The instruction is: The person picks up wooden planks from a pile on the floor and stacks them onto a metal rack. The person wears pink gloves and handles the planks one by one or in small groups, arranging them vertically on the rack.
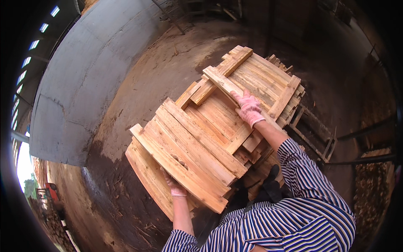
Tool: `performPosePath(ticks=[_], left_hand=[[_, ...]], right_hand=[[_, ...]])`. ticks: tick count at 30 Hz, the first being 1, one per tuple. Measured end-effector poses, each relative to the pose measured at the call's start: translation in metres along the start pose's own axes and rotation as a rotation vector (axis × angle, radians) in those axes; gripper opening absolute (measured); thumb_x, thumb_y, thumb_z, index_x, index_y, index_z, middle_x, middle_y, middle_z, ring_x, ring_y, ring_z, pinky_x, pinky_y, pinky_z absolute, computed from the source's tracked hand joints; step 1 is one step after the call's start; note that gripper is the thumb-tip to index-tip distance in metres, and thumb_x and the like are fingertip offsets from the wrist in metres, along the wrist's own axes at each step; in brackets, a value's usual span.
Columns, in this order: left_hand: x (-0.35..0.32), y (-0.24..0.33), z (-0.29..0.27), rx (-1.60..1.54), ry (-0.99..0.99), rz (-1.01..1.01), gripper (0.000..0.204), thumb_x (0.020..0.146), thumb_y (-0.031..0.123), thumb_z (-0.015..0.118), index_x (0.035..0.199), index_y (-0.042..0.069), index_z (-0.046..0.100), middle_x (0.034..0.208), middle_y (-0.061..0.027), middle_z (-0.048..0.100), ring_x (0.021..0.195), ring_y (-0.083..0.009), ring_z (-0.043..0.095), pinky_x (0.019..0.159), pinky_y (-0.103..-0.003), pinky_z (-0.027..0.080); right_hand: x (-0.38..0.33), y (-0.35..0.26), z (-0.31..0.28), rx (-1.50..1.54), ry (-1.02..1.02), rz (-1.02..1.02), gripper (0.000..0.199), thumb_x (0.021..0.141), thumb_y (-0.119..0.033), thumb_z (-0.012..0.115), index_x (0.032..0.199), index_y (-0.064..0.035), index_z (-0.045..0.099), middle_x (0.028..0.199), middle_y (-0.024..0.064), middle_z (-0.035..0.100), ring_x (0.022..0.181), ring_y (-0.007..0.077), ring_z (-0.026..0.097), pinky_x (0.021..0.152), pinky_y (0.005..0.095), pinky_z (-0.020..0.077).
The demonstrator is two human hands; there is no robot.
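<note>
Both my hands wear pink gloves. My right hand [248, 108] is closed over a narrow wooden plank [226, 85], which lies slantwise across the far part of a board stack [256, 77]. My left hand [174, 187] is at the near left, its fingers partly hidden under the edge of a wide plank [178, 168] that has a dark knot. That plank sits tilted on the near boards, with a gap below its left edge where another board [147, 176] shows. Between my hands several flat boards [189, 138] lie side by side.
A metal frame [312, 130] stands right of the stack. A large grey sheet wall [96, 71] curves along the left, with dirt floor [142, 84] beside it. A red vehicle [51, 192] stands far left. More stacked wood [371, 189] is at the right.
</note>
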State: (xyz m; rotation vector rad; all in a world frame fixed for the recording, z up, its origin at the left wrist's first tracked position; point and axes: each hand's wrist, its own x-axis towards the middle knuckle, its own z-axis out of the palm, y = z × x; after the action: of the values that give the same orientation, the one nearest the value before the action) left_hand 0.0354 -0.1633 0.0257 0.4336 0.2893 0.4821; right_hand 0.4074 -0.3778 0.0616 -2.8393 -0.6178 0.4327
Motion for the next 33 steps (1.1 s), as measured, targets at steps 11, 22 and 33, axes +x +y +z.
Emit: performPosePath(ticks=[11,22,33], left_hand=[[0.011,0.011,-0.054,-0.042,0.024,-0.154,0.058,0.096,0.042,0.068,0.138,0.005,0.054,0.131,-0.0096,0.064,0.114,-0.0284,0.064,0.097,-0.045,0.056],[0.096,-0.037,0.055,0.060,0.094,-0.282,0.044,0.109,0.031,0.043,0.141,0.004,0.055,0.136,-0.0092,0.064,0.115,-0.0152,0.066,0.095,-0.029,0.057],[0.128,-0.067,0.082,0.154,0.118,-0.329,0.050,0.096,0.038,0.069,0.126,0.000,0.060,0.121,-0.0172,0.066,0.109,-0.0321,0.064,0.093,-0.048,0.057]], right_hand=[[-0.057,-0.110,0.021,0.278,-0.274,-0.122,0.049,0.097,-0.037,0.059,0.143,-0.0202,0.051,0.129,0.0149,0.060,0.095,0.0231,0.060,0.083,0.0439,0.0560],[-0.108,-0.096,-0.012,0.822,-0.386,-0.424,0.071,0.100,-0.058,0.051,0.156,-0.0171,0.040,0.146,0.0220,0.051,0.135,0.0351,0.050,0.116,0.0402,0.0380],[-0.025,-0.049,-0.023,0.458,-0.114,-0.387,0.059,0.086,-0.045,0.074,0.141,-0.0256,0.060,0.114,0.0121,0.067,0.103,0.0223,0.062,0.081,0.0402,0.0551]])
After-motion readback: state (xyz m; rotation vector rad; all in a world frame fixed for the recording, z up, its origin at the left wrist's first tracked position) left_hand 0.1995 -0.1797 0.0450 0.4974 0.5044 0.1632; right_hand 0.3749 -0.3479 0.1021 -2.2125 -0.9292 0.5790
